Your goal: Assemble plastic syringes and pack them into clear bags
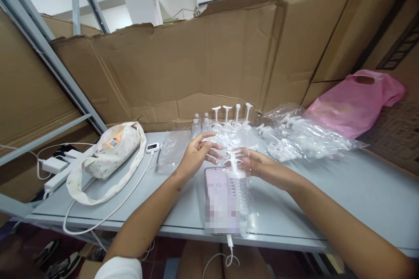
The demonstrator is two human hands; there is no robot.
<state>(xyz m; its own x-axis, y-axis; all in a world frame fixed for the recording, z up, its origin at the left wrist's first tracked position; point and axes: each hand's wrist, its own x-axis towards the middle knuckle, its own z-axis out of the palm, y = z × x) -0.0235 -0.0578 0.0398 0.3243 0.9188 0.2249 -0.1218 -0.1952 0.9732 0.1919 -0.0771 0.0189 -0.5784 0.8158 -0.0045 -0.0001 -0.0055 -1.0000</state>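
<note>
Pump bottle [242, 196] at the table's [137, 200] front, I see, overlapping the phone [216, 185] from here. The right hand's [258, 164] fingers curl around its white top [233, 165]; whether they pinch, I can't tell. The left hand [198, 153] is spread nearby, before a row of pumps [236, 126].

Wht T-handled plastic plunger [233, 159] at R hand [257, 164]; pinkish rect. phone screen [216, 192] below hand; pink plastic carrier bag [348, 104] to its R; off-wht slouchy cloth bag [121, 150] w/ sm. print to its L.
</note>
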